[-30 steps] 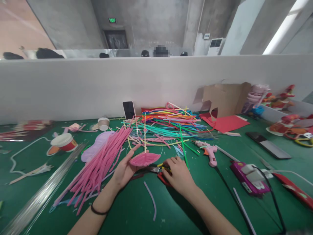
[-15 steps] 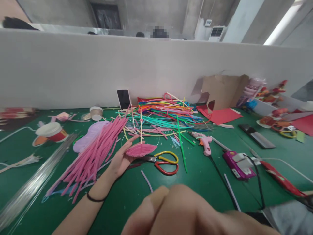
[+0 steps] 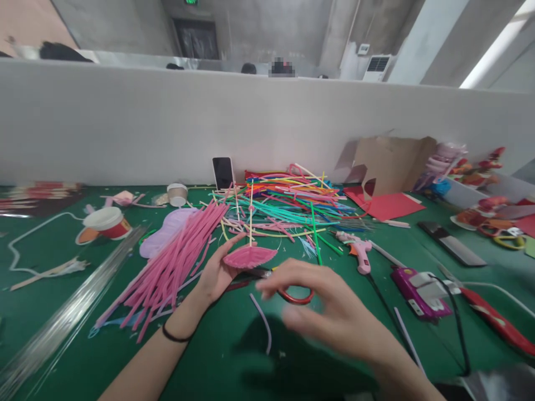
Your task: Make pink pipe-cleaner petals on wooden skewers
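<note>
My left hand [image 3: 217, 273] holds a small pink boat-shaped piece [image 3: 251, 258] made of pipe cleaners, with a thin pale stick [image 3: 251, 214] standing up from it. My right hand [image 3: 321, 301] hovers above the table with fingers apart and nothing in them, slightly blurred. Behind it lie scissors [image 3: 297, 296] with red and yellow handles, partly covered by the hand. A short lilac pipe cleaner [image 3: 263, 323] rests on the table between my hands. A bundle of pink pipe cleaners [image 3: 175, 262] lies left of my left hand.
Mixed coloured pipe cleaners [image 3: 288, 195] are heaped at the back, beside a propped phone [image 3: 223, 173]. To the right are a pink glue gun [image 3: 358, 250], a purple power strip [image 3: 420, 295] and a red-handled tool [image 3: 497, 320]. A paper cup [image 3: 107, 223] and clear rods [image 3: 75, 301] lie left.
My right hand has dropped away from close to the camera and moved forward over the table, its fingers spreading. The left hand keeps hold of the pink piece. The view has shifted slightly.
</note>
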A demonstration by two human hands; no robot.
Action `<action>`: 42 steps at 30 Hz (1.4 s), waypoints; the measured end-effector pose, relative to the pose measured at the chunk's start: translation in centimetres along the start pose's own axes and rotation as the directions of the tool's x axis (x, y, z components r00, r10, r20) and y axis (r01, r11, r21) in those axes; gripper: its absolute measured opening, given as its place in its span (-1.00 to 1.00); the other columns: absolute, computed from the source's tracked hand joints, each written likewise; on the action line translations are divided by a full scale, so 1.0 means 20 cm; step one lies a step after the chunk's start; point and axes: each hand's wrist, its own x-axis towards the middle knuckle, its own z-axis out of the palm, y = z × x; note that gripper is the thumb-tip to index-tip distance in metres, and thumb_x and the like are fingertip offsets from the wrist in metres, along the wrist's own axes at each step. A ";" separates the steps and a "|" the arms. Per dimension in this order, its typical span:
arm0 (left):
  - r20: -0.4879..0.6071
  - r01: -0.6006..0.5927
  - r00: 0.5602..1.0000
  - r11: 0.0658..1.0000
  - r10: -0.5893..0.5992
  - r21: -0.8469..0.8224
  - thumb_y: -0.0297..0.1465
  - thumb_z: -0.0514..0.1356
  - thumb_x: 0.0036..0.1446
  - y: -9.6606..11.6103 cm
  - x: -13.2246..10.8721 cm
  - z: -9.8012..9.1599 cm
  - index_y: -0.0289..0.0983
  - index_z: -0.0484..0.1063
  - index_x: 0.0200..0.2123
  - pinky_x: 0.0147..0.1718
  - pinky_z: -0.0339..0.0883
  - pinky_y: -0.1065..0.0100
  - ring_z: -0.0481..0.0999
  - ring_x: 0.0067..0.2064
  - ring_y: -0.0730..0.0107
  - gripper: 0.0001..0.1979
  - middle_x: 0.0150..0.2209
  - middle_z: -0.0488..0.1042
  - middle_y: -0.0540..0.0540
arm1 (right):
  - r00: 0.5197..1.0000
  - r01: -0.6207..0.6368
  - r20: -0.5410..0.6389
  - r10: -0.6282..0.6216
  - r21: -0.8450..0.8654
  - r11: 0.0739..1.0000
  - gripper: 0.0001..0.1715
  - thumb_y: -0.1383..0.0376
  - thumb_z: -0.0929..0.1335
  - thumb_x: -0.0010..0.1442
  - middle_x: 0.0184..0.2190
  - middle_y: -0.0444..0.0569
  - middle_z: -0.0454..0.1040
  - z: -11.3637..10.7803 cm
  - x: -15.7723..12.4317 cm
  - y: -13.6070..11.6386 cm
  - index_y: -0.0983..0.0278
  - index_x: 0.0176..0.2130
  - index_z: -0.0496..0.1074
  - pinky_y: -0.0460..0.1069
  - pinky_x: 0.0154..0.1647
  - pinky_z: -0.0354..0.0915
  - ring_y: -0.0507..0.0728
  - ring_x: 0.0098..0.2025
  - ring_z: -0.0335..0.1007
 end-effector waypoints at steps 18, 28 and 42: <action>-0.045 -0.061 0.997 0.995 0.058 -0.078 -0.16 -0.01 0.31 0.02 0.03 -0.05 -0.37 0.26 0.17 -0.32 0.51 0.25 0.58 -0.12 0.10 -0.49 0.07 0.44 -0.45 | 0.966 -0.251 -0.108 0.237 -0.629 0.736 -0.83 0.20 0.31 0.26 -0.25 0.04 0.48 -0.29 0.53 0.02 0.26 -0.22 0.40 0.25 0.07 0.10 0.29 -0.02 0.26; -0.060 -0.068 0.996 0.992 0.062 -0.103 -0.19 -0.03 0.32 0.01 0.03 -0.07 -0.35 0.26 0.18 -0.38 0.51 0.25 0.60 -0.19 0.15 -0.52 0.03 0.47 -0.40 | 0.907 -0.399 -0.067 0.417 0.185 0.898 -0.69 0.04 0.33 0.20 -0.26 0.00 0.45 -0.52 0.38 -0.04 0.22 -0.23 0.42 0.07 -0.15 0.34 0.17 -0.22 0.37; -0.036 -0.070 0.997 0.997 0.069 -0.033 -0.10 -0.05 0.31 0.00 0.02 -0.05 -0.31 0.21 0.21 -0.33 0.49 0.20 0.60 -0.21 0.15 -0.45 0.05 0.46 -0.40 | 0.751 -0.135 -0.503 0.427 0.516 0.846 -0.70 0.14 0.44 0.07 -0.32 -0.05 0.38 -0.33 0.63 -0.08 0.24 -0.34 0.30 -0.01 -0.30 0.36 0.09 -0.32 0.36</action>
